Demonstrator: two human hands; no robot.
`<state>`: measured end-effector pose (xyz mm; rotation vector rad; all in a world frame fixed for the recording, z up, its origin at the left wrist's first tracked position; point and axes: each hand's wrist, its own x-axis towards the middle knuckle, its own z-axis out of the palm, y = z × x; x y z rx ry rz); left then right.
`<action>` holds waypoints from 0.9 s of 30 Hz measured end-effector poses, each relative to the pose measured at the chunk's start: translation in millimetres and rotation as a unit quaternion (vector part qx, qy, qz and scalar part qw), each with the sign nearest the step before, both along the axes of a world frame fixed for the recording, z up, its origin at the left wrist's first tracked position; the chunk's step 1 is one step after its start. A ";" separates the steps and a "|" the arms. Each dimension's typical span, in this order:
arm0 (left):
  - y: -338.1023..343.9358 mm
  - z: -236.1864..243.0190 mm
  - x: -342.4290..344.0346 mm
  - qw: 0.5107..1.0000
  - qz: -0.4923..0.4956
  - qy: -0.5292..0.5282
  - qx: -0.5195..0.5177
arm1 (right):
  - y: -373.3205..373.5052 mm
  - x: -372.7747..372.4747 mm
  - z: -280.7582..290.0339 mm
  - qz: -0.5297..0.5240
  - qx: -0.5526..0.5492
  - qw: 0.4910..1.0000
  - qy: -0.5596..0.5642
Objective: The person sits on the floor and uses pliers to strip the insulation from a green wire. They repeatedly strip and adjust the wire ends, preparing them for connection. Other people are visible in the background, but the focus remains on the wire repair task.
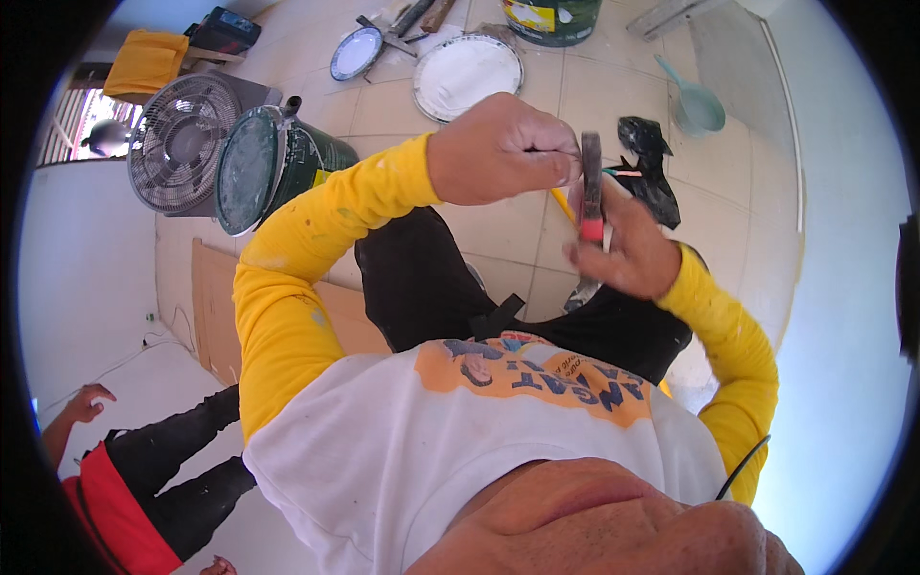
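Observation:
My left hand (pixel 503 149) is closed, raised in front of me, its fingertips beside the upper end of a dark hand tool (pixel 590 172) with a red part; what it grips is hidden. My right hand (pixel 628 244), a little lower, is closed round that tool, which is slightly blurred. Behind them show a thin yellow object (pixel 561 201), partly hidden, and a black crumpled plastic bag (pixel 652 196) on the tiled floor (pixel 594 96). A pink and green thin item lies by the bag. My legs (pixel 412 297) in black trousers are below.
A lidded bucket (pixel 249 172) and floor fan (pixel 182 144) stand left; a white-filled round tray (pixel 441 81), smaller dish (pixel 356 54), bucket (pixel 551 14) and dipper (pixel 700 105) are beyond. Cardboard (pixel 216 297) lies left. Another person (pixel 182 484) in black trousers is at lower left. A wall (pixel 843 287) runs right.

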<state>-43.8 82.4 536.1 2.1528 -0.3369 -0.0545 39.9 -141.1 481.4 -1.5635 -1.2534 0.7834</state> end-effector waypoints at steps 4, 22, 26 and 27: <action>-0.8 -20.8 -8.0 0.902 -0.042 0.258 -0.343 | 35.5 64.2 4.4 -0.061 0.239 0.829 -0.502; 4.6 -56.6 -39.6 0.985 -0.025 0.054 -0.159 | 2.2 -48.1 -22.2 -0.124 -0.056 0.824 0.549; 7.0 -88.5 -31.1 0.891 -0.060 0.068 -0.445 | 10.7 -52.2 -25.6 -0.105 -0.015 0.814 0.571; 2.8 -91.9 -29.7 0.862 -0.040 0.074 -0.499 | 12.4 -52.4 -26.6 -0.100 0.000 0.821 0.563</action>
